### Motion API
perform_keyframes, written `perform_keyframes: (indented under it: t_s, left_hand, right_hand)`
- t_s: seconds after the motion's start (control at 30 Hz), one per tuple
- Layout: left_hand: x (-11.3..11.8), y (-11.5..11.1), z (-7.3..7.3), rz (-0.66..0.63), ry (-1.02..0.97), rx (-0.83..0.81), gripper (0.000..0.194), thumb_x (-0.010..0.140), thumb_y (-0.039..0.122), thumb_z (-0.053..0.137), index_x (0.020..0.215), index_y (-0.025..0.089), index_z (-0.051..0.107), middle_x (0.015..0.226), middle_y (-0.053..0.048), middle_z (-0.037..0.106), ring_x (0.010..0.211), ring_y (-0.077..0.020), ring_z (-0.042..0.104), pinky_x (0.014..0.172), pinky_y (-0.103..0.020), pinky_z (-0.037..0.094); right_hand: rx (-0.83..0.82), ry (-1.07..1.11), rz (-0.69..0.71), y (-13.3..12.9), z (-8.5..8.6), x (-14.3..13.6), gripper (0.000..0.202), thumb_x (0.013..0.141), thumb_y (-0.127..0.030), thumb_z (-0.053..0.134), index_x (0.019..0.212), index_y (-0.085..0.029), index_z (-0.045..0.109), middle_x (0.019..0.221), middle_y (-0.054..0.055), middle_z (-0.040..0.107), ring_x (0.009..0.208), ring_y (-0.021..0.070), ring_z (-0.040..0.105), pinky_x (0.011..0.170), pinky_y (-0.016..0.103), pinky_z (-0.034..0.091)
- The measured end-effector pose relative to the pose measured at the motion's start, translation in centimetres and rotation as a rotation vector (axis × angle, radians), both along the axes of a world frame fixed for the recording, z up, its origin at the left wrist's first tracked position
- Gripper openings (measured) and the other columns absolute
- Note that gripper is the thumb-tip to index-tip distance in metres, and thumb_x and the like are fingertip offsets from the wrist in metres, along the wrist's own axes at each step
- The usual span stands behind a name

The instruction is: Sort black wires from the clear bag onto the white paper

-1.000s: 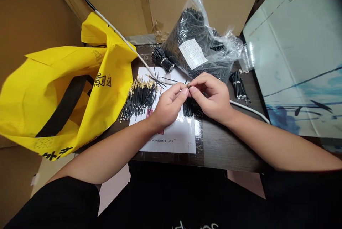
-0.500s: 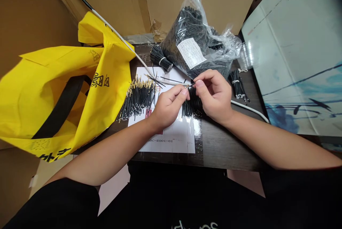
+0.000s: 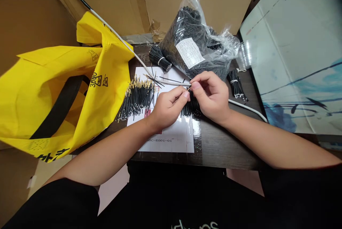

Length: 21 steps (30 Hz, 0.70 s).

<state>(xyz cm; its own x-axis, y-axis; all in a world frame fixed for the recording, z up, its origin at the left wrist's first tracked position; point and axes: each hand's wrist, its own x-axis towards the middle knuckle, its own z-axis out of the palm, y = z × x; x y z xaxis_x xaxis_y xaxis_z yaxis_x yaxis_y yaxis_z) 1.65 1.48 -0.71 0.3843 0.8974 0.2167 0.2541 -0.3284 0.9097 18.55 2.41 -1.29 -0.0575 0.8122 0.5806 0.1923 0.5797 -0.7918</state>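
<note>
Thumb and forefinger of my left hand (image 3: 171, 107) pinch a thin gold-coloured metal pin (image 3: 188, 88). Close beside it, my right hand (image 3: 210, 95) is closed in a pinch on a short black wire, now mostly hidden by the fingers. The fingertips of both hands almost meet above the paper sheet (image 3: 173, 146). Left of my hands lies a pile of black wires with gold tips (image 3: 137, 95). Under and behind my fingers is another heap of black wires (image 3: 191, 108), partly covered.
A clear plastic bag of black wires (image 3: 184, 26) stands behind my hands, flanked by tied wire bundles (image 3: 159, 59) (image 3: 235, 83). A white cable (image 3: 248, 108) crosses the table. A yellow bag (image 3: 112, 61) sits left; cardboard (image 3: 173, 1) stands behind, a pale printed panel (image 3: 288, 43) right.
My right hand has moved slightly left, closer to my left hand. The black wire between the fingertips shows less, and the view has shifted a little.
</note>
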Motion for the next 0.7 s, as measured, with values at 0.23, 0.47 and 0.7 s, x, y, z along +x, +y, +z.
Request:
perform_keyframes:
  t_s: [0.23, 0.47, 0.7]
  left_hand:
    - [-0.06, 0.04, 0.13, 0.005, -0.005, 0.019, 0.031, 0.103, 0.038, 0.048, 0.084, 0.018, 0.063, 0.079, -0.003, 0.062, 0.078, -0.0147, 0.056, 0.069, -0.028, 0.043]
    - [-0.06, 0.13, -0.04, -0.007, -0.038, 0.012, 0.032, 0.103, 0.039, 0.047, 0.084, 0.019, 0.062, 0.077, -0.001, 0.06, 0.075, -0.0139, 0.054, 0.071, -0.029, 0.044]
    - [-0.04, 0.13, 0.11, 0.012, 0.026, 0.015, 0.032, 0.102, 0.038, 0.048, 0.083, 0.019, 0.063, 0.077, -0.002, 0.062, 0.076, -0.0147, 0.056, 0.069, -0.028, 0.043]
  right_hand:
    - [-0.033, 0.013, -0.043, -0.11, -0.09, 0.05, 0.015, 0.1, -0.036, 0.057, 0.094, -0.023, 0.062, 0.08, 0.0, 0.061, 0.066, 0.012, 0.057, 0.063, 0.03, 0.047]
    - [-0.019, -0.019, 0.074, -0.05, -0.11, -0.01, 0.012, 0.099, -0.032, 0.059, 0.093, -0.023, 0.061, 0.077, -0.001, 0.06, 0.066, 0.0119, 0.058, 0.061, 0.029, 0.047]
    - [-0.061, 0.032, -0.051, -0.21, -0.13, 0.04, 0.016, 0.101, -0.04, 0.055, 0.098, -0.024, 0.06, 0.083, 0.0, 0.061, 0.065, 0.0113, 0.057, 0.06, 0.029, 0.048]
